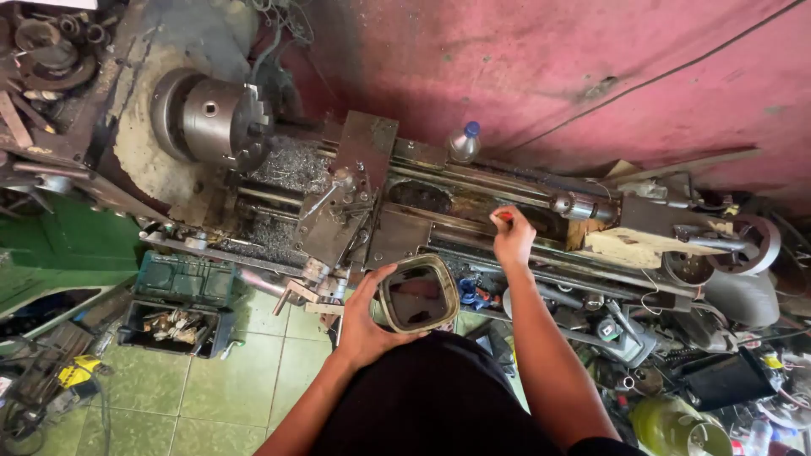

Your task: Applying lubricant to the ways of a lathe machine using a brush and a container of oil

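The lathe (397, 211) spans the view from 9 to 3 o'clock, set against a red wall (549, 67). Its chuck (215, 122) sits at 10 o'clock, with swarf (287, 165) heaped on the bed just beside it. The carriage (346, 198) stands near centre; the tailstock (642, 228) lies at 3 o'clock. A green crate (182, 279) and a tray of bits (173, 325) rest on the tiled floor (236, 388) at 8 o'clock. A plastic bottle (463, 142) stands on the bed's far side at 12 o'clock.

The left hand (363, 325) grasps a rounded square metal ring (418, 293) by its left edge, holding it in front of the body just below centre, clear of the bed. The right hand (511, 236) is clenched on a small red-tipped item (504, 217) over the bed at 1 o'clock; what the item is cannot be told.

Judgement: the ring is held clear of the machine while the right hand works at the bed. Any next move calls for a firm hold on the ring and a hand path clear of the swarf.
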